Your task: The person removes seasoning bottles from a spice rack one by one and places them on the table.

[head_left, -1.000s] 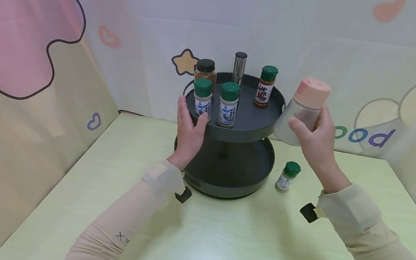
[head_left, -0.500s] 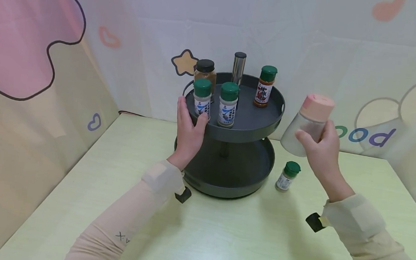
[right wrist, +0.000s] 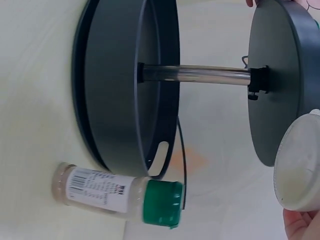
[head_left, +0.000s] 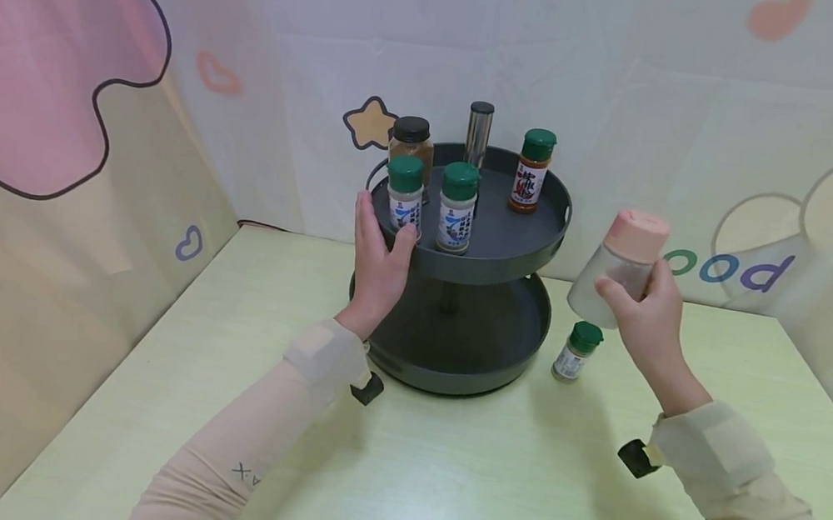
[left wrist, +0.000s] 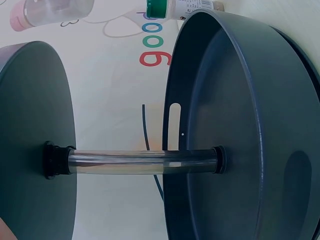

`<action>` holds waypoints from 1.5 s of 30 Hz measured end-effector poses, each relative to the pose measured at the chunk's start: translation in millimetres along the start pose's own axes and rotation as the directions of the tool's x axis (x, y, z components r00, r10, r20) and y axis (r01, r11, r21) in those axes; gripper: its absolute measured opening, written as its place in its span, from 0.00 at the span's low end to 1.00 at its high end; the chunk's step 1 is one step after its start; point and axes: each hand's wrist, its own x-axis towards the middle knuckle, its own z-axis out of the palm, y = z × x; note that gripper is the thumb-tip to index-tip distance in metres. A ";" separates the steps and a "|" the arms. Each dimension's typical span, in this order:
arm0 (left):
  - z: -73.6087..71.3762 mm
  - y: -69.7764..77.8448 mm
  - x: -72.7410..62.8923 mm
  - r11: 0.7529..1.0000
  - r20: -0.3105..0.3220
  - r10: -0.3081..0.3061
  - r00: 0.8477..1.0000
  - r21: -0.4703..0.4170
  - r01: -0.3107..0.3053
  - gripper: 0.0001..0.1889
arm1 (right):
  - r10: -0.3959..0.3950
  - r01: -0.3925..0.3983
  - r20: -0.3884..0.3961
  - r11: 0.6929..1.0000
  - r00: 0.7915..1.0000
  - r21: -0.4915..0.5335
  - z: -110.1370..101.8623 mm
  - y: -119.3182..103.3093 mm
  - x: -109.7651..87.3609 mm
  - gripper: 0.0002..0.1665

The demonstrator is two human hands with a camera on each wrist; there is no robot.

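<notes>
In the head view my right hand (head_left: 650, 316) grips a frosted clear bottle with a pink cap (head_left: 616, 271), tilted in the air right of the two-tier black turntable rack (head_left: 494, 269). Its pale base (right wrist: 300, 165) shows in the right wrist view. Straight fingers of my left hand (head_left: 379, 271) rest against the left front rim of the upper tier, thumb near a green-capped spice jar (head_left: 405, 196). Another green-capped jar (head_left: 456, 214) stands beside it. Below the frosted bottle, a third green-capped jar (head_left: 573, 355) stands on the table.
The upper tier also carries a black-capped brown jar (head_left: 411, 146) and a red spice jar with a green cap (head_left: 530, 175), around a metal post (head_left: 478, 136). The lower tier (head_left: 455, 331) sits on the pale table (head_left: 425, 478). A patterned curtain (head_left: 315, 58) hangs behind.
My right hand has moved down and slightly right with the frosted bottle, away from the upper tier. My left hand stays at the rim.
</notes>
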 end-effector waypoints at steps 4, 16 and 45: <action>0.3 0.0 -0.2 1.000 -0.003 0.008 1.000 0.002 -0.008 0.40 | 0.011 -0.011 0.001 1.000 1.000 -0.024 -0.5 4.8 -2.5 0.31; 0.0 0.2 -1.2 1.000 -0.009 0.002 1.000 0.006 -0.002 0.40 | 0.074 -0.074 0.023 0.997 0.997 -0.006 -2.8 19.2 -6.3 0.34; -0.3 -0.2 0.8 1.000 -0.005 0.007 1.000 0.009 -0.007 0.39 | 0.227 -0.229 -0.054 0.973 0.972 -0.036 -19.4 53.7 -7.6 0.43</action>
